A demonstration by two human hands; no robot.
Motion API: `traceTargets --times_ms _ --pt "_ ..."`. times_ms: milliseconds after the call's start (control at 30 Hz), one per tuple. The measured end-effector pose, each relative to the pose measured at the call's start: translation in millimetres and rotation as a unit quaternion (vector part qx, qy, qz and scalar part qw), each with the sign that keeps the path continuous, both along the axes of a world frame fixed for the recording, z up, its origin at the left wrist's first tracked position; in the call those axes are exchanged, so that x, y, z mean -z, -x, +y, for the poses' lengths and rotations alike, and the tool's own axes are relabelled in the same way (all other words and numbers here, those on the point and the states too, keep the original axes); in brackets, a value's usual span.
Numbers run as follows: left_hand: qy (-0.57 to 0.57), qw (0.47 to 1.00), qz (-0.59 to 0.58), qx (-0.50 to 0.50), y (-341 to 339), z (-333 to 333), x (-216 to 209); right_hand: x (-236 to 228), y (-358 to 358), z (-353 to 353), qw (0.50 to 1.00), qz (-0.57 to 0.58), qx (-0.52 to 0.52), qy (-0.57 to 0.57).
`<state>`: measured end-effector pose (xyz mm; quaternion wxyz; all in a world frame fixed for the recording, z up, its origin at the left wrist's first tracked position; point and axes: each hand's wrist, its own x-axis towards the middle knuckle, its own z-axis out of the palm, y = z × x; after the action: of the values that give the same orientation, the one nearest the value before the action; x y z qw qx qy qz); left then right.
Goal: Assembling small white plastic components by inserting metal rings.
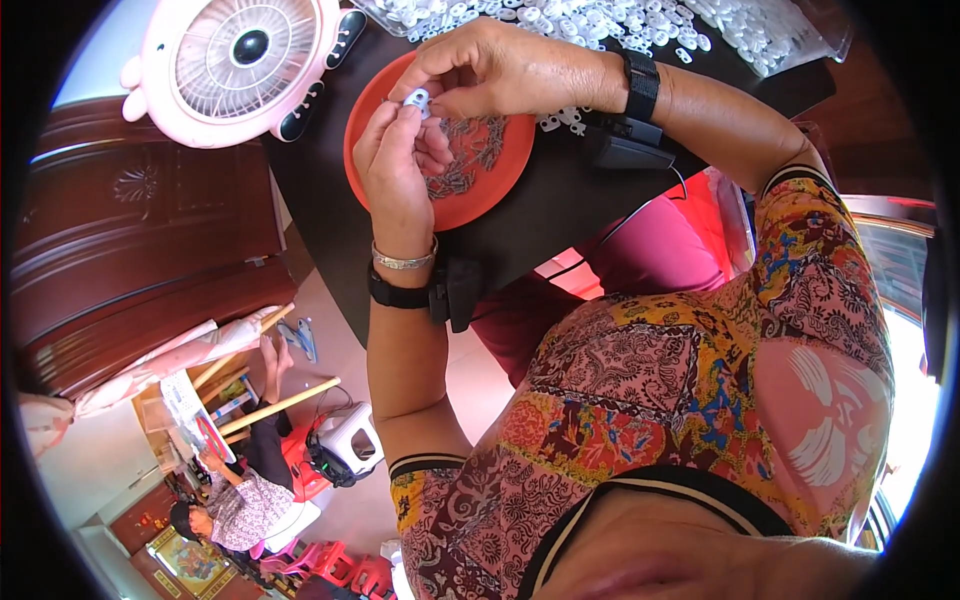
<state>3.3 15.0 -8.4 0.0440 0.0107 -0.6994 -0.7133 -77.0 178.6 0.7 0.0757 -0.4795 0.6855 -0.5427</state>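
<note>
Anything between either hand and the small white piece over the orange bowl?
Nothing visible: the left hand and right hand both touch the small white piece directly. They partly hide the orange bowl below it.

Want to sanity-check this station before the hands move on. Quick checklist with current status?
1. White plastic piece secured: ok, held at the fingertips of the left hand and right hand.
2. Metal part fitted in that piece: cannot tell, it is too small and partly covered by fingers.
3. Metal parts at hand: ok, many lie loose in the orange-red bowl.
4. More white pieces available: ok, heaped on the dark table beyond the bowl.
5. White pieces all kept in one heap: not ok, a few lie apart, beside the bowl.
</note>
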Motion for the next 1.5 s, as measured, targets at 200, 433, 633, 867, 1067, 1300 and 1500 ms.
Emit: traceTargets --times_ms 200,433,633,867,1067,1300,1500 --pt "0.024 1.000 0.008 0.010 -0.1 -0.7 -0.1 -4.3 2.3 1.3 0.998 -0.052 -0.018 0.003" --pt "-0.007 1.000 0.027 0.002 1.2 0.6 2.5 4.5 -0.2 -3.0 0.998 -0.057 0.011 0.005" --pt "0.016 0.999 0.042 -0.015 -1.1 0.8 -1.2 -0.8 -2.1 -4.0 0.989 -0.142 -0.025 0.039" --pt "0.026 0.998 0.052 -0.012 -0.4 -2.7 1.2 3.0 1.6 -3.9 0.986 -0.162 -0.042 0.028" --pt "0.039 0.998 0.050 -0.003 -0.3 -3.3 -0.7 -1.3 -0.5 -1.7 0.987 -0.155 -0.038 0.011" --pt "0.036 0.998 0.055 -0.018 -0.8 -2.2 -1.4 -3.7 -4.2 -4.4 0.984 -0.179 -0.022 0.009" --pt "0.007 0.998 0.048 -0.040 -2.1 3.0 -5.2 -1.3 -5.5 -4.3 0.982 -0.185 -0.025 0.010"
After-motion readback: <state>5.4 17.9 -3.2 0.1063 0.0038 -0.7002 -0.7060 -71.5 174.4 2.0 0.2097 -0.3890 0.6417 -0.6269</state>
